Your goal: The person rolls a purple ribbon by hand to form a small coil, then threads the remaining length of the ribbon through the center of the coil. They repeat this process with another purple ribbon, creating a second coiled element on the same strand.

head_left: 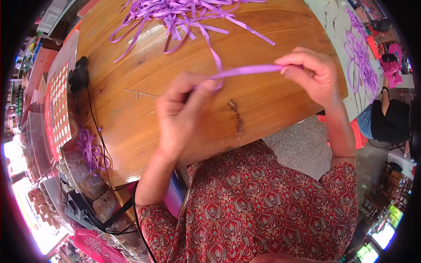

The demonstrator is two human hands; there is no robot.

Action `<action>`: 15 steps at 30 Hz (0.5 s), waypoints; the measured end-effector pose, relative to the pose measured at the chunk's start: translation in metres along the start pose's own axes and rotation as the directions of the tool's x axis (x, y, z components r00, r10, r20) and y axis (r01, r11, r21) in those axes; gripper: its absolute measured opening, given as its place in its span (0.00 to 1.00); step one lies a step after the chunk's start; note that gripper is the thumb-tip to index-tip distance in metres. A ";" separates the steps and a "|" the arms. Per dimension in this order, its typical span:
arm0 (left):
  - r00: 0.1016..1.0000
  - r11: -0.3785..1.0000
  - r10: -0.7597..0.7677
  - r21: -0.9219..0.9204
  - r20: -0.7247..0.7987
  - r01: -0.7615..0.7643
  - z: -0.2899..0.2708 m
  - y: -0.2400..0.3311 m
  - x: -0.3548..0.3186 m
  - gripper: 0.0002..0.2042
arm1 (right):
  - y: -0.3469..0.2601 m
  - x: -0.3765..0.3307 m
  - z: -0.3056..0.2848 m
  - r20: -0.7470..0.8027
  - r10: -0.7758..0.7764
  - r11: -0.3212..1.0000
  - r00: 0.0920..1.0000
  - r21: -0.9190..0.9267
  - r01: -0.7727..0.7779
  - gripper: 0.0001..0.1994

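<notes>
Above the wooden table (127, 144), two hands held one purple ribbon (252, 70) stretched between them: the left hand (184, 105) had its thumb and fingers closed on one part, and the right hand (315, 74) pinched another between thumb and forefinger. At the table's far side lay one heap of purple ribbons (175, 12), too tangled to count, its top cut off by the edge of view. One strand ran from it toward the left hand; whether it was the same ribbon could not be told, since the fingers hid the join. On the table's left part sat one black thing (79, 74) of unclear kind, with one cable (93, 114) running nearward, and, closer to the middle, one thin twig-like piece (140, 94). Beyond the table's left edge were one dotted sheet (60, 109) and one small purple bundle (90, 151); beyond its right edge, two more bundles, a larger (363, 63) and a smaller (356, 21), and one person (389, 118), head hard to make out.
</notes>
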State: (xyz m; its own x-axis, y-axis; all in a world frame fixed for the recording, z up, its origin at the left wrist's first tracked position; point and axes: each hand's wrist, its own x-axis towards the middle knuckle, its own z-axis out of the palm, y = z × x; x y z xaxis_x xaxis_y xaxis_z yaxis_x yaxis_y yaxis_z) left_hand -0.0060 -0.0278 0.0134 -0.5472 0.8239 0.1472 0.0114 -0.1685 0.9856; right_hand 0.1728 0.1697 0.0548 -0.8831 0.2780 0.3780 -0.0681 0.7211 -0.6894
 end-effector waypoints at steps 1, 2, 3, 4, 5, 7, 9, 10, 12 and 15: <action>0.997 0.999 0.038 0.032 -0.063 -0.036 -0.010 0.006 0.002 0.03 | 0.006 -0.004 -0.006 -0.043 0.023 1.000 0.999 0.000 -0.023 0.09; 0.998 0.999 0.037 0.033 -0.058 -0.035 -0.025 0.005 0.005 0.03 | 0.012 -0.008 -0.011 -0.085 0.047 0.999 0.995 0.001 -0.047 0.08; 0.992 0.892 0.129 0.436 0.002 -0.117 -0.041 0.008 0.007 0.05 | 0.017 -0.011 -0.012 -0.106 0.084 0.996 0.991 0.020 -0.082 0.07; 0.978 0.625 0.187 0.756 0.095 -0.193 -0.048 0.009 0.008 0.09 | 0.020 -0.012 -0.011 -0.108 0.085 0.996 0.991 0.022 -0.083 0.07; 0.978 0.625 0.185 0.756 0.098 -0.194 -0.047 0.008 0.008 0.09 | 0.021 -0.012 -0.009 -0.105 0.061 0.998 0.993 0.001 -0.061 0.07; 0.891 -0.066 0.366 0.963 0.268 -0.263 -0.030 0.015 0.011 0.18 | 0.020 -0.010 -0.002 -0.100 0.043 0.999 0.994 -0.015 -0.045 0.07; 0.896 0.205 0.377 0.922 0.234 -0.328 -0.013 0.010 0.009 0.18 | 0.014 -0.002 0.011 -0.037 0.014 0.999 0.999 0.039 -0.013 0.07; 0.903 0.458 0.384 0.810 0.193 -0.368 -0.004 0.009 0.007 0.19 | 0.009 0.003 0.016 -0.031 0.008 0.999 0.999 0.047 -0.007 0.07; 0.895 0.725 0.389 0.526 0.221 -0.445 0.019 0.013 0.011 0.18 | -0.001 0.011 0.023 -0.004 -0.115 0.993 0.993 0.007 0.115 0.08; 0.981 0.977 0.099 0.171 0.168 -0.128 0.041 0.010 0.015 0.13 | -0.012 0.015 0.028 -0.045 -0.144 0.989 0.989 0.033 0.145 0.09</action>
State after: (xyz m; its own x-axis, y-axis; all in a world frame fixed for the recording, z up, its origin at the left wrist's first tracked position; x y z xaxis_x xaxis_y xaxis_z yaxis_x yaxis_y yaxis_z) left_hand 0.0204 0.0052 0.0291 -0.3946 0.8826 0.2555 0.2240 -0.1773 0.9583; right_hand 0.1477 0.1477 0.0513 -0.8424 0.1995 0.5005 -0.2109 0.7328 -0.6470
